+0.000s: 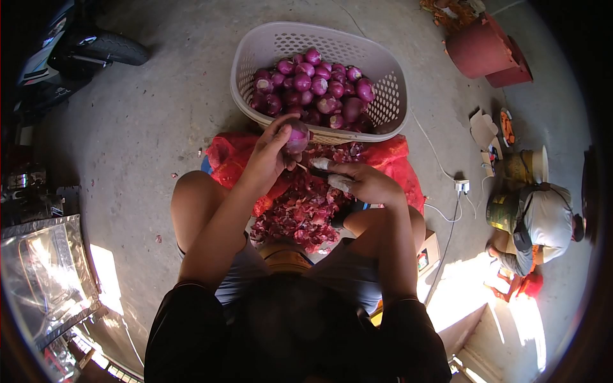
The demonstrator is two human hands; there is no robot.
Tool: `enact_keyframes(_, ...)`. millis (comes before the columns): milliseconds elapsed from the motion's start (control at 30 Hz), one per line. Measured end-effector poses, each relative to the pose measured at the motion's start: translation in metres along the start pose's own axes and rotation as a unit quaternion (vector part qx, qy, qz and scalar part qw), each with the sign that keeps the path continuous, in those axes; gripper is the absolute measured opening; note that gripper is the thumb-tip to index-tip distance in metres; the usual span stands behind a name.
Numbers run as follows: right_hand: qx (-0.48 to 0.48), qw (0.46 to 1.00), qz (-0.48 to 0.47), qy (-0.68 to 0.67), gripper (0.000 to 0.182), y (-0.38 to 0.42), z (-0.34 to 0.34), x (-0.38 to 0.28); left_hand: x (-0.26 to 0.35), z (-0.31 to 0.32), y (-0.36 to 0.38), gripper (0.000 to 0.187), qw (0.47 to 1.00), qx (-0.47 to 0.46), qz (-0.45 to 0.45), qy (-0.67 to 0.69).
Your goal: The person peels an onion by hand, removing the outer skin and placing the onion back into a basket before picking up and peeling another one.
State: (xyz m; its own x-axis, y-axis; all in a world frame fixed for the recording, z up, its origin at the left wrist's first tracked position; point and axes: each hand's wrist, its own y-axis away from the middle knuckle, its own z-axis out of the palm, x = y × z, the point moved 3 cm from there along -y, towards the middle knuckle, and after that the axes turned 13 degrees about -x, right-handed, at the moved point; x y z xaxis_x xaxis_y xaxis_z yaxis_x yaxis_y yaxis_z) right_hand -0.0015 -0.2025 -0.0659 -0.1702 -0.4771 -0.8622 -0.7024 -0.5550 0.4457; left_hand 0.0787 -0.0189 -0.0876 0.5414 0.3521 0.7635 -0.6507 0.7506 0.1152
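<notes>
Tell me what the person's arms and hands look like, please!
The arms have short black sleeves and are bare below them. The left hand shows no glove. On the right hand, whitish coverings wrap some fingers.

One perforated plastic basket; more than twenty red onions within, overlap preventing an exact count; one further onion, in the left hand; two buckets; one co-worker.
</notes>
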Motion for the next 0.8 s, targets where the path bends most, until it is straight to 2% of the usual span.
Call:
enact_keyframes(67,0.05,0.998,-0.035,0.023,0.042,-0.002,0.001,0.006,0.0,0.0,0.0,0.041,1.0,-0.002,-0.004,0.01)
enact_keyframes(167,0.105,0.99,-0.013,0.093,0.044,0.001,-0.004,0.005,0.001,0.0,0.0,0.043,1.0,0.005,-0.001,0.03)
enact_keyframes(267,0.216,0.976,-0.033,0.016,0.046,0.002,-0.009,0.013,0.0,0.0,0.0,0.046,0.999,0.001,-0.006,0.033)
enact_keyframes(367,0.278,0.949,-0.145,0.017,0.046,0.001,-0.009,0.007,-0.003,0.001,-0.001,0.05,0.998,-0.042,-0.033,0.03)
enact_keyframes(467,0.258,0.95,-0.159,0.073,0.046,-0.001,-0.007,-0.004,-0.007,0.007,0.002,0.055,0.995,-0.073,-0.053,0.045)
enact_keyframes(567,0.223,0.968,-0.109,0.047,0.046,-0.001,-0.005,0.0,-0.006,0.012,0.002,0.055,0.994,-0.075,-0.052,0.054)
enact_keyframes(800,0.246,0.955,-0.157,0.046,0.047,-0.005,-0.004,-0.001,-0.007,0.012,0.002,0.056,0.992,-0.093,-0.053,0.069)
